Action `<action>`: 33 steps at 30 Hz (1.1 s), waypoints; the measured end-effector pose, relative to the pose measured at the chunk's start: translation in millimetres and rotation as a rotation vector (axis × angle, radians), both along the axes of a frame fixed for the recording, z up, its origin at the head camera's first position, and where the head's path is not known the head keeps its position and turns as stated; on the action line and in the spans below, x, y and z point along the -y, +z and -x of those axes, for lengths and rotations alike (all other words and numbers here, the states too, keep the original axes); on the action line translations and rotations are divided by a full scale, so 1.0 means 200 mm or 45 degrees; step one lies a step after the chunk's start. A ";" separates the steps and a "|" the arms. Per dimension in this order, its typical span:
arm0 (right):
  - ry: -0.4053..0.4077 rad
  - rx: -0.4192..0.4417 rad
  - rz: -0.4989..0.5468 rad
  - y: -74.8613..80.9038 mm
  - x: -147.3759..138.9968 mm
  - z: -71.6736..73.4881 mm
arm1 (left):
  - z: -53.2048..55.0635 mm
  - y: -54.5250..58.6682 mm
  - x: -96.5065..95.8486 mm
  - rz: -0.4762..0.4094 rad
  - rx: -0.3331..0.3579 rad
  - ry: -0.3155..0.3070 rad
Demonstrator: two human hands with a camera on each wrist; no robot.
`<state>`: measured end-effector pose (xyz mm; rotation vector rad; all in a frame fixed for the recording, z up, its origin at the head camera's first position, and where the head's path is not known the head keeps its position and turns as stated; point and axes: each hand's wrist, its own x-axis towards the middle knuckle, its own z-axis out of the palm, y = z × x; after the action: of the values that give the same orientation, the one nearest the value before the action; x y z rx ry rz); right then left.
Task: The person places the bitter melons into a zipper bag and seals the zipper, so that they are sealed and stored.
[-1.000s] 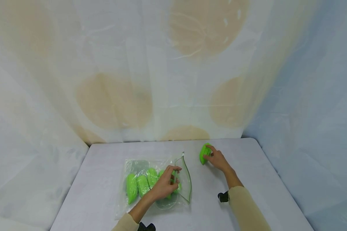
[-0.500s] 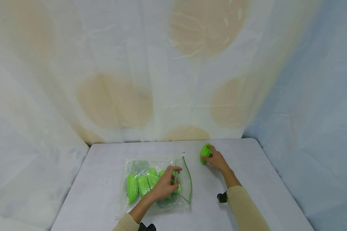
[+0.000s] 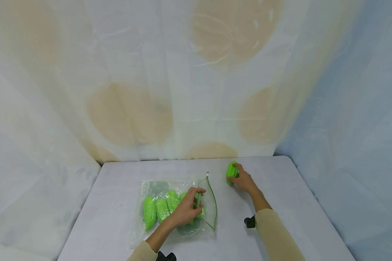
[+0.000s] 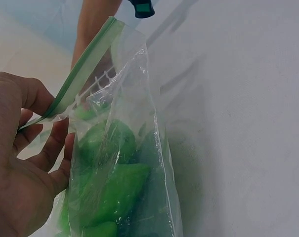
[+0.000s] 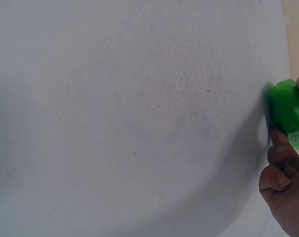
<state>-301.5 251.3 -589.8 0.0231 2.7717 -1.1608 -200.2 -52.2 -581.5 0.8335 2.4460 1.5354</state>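
Note:
On the left of the table lies a clear zip bag (image 3: 155, 186) with several bright green, ridged, gourd-like pieces (image 3: 149, 213) inside. My left hand (image 3: 184, 210) grips the bag's mouth; in the left wrist view its thumb and fingers pinch the bag near the green zip strip (image 4: 80, 76). The mouth gapes toward the right. Off to the right, near the table's back edge, my right hand (image 3: 247, 182) holds another green ridged gourd (image 3: 232, 173) between thumb and fingers. The right wrist view shows only part of this gourd (image 5: 287, 111), at the frame's right edge.
The white-covered table (image 3: 117, 181) is bordered by hanging pale sheets (image 3: 183, 108) at the back and sides. A black wrist camera (image 3: 250, 222) sits at the right cuff, another (image 3: 166, 256) at the left cuff.
The right hand and its gourd have shifted very slightly, staying near the back edge. The left hand and the bag have hardly moved.

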 end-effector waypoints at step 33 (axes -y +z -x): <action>0.029 0.010 0.062 -0.04 -0.01 0.00 | 0.00 0.01 0.01 0.036 -0.019 0.000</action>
<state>-302.1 253.6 -597.0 -0.0094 2.7287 -1.2191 -199.6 -53.2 -579.0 0.8432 2.4718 1.4968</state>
